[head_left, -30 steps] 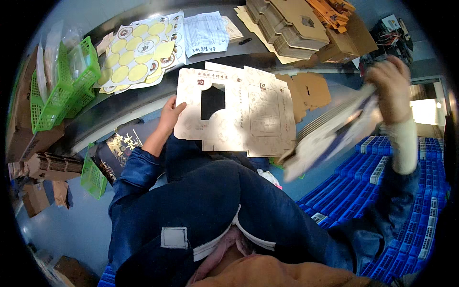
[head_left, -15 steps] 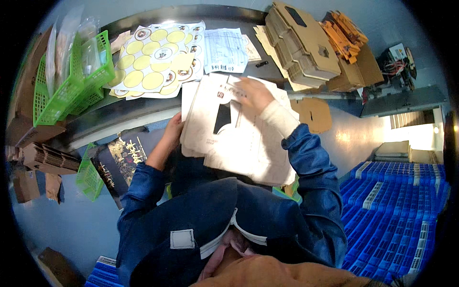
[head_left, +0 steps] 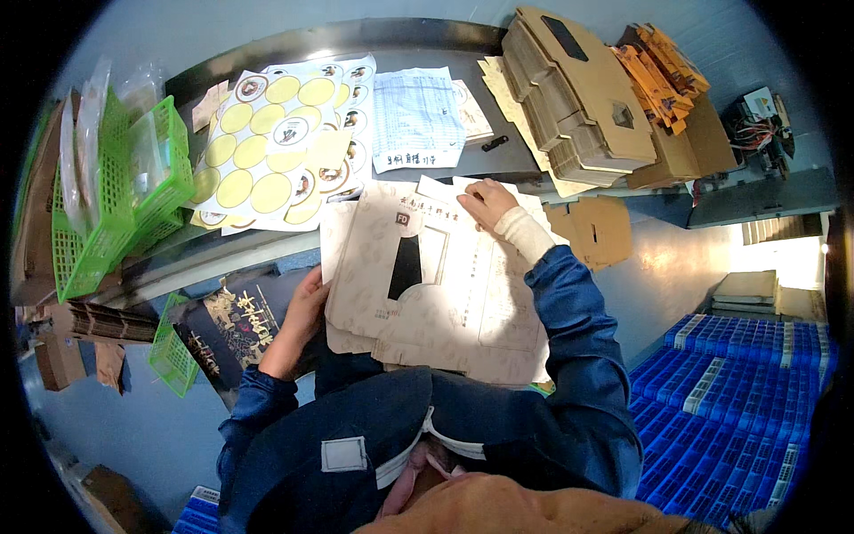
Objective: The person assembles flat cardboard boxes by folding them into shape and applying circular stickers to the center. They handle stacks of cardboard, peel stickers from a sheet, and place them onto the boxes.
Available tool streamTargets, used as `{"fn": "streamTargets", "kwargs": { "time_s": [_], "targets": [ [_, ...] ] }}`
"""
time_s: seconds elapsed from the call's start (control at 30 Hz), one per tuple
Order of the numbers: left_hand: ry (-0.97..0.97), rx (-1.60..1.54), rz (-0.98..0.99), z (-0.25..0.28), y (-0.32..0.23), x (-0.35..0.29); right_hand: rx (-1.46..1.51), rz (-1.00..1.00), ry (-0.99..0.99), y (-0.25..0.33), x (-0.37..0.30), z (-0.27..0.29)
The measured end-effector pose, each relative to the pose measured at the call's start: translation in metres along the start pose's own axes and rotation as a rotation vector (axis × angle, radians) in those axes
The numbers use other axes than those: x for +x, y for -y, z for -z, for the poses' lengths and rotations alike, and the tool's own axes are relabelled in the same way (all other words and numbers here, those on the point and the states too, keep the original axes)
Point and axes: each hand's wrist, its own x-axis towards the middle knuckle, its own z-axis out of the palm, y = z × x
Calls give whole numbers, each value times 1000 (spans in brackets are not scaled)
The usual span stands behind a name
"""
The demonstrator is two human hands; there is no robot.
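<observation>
In front of my torso lies a stack of flat, unfolded white cardboard box blanks (head_left: 365, 303), printed in pale grey with a dark cut-out window. My left hand (head_left: 307, 301) holds the stack's left edge, its fingers partly hidden behind the card. At the far edge my right hand (head_left: 487, 206) has its fingers bent and pressed together on a blank's flap; the fingertips are partly hidden. A bright patch of light falls across the right half of the stack.
Beyond the stack, a dark bench holds sheets of round yellow stickers (head_left: 271, 116), a written paper form (head_left: 418, 120) and brown folded cartons (head_left: 578, 98). Green baskets (head_left: 165, 182) stand at left, a dark printed bag (head_left: 240, 325) below them. Blue stacked packs (head_left: 729, 400) fill the lower right.
My right hand has gone from lying blurred over the top blank to its far edge, fingers now bent there. The stack sits lower in view, as the whole view has shifted.
</observation>
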Motion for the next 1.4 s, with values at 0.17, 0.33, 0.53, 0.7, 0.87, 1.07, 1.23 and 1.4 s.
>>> {"fn": "streamTargets", "kwargs": {
  "time_s": [0.17, 0.33, 0.53, 0.7, 0.87, 1.07, 1.23, 1.4],
  "targets": [
    [-27, 34, 19, -6, -6, 3, -46, 3, 20, 8, -1, 6],
    [-30, 60, 36, -4, -3, 8, -24, 189, -73, 24, 4, 19],
    [-56, 104, 69, -2, 0, 11, -221, 283, -87, 39, 21, 29],
    [48, 32, 58, 12, 2, 11, -220, 312, -126, 46, 43, 38],
    [24, 33, 90, -2, -8, 12, 33, 178, -13, 12, 44, -27],
    [-40, -185, 131, -15, -15, 2, -170, 170, -18, 25, 9, -29],
    [-169, 687, -135, -52, -24, -1, -163, 161, -70, 35, 3, -31],
    [-158, 928, -210, -54, -24, 9, -37, 292, -175, 29, 26, -31]
  ]
}}
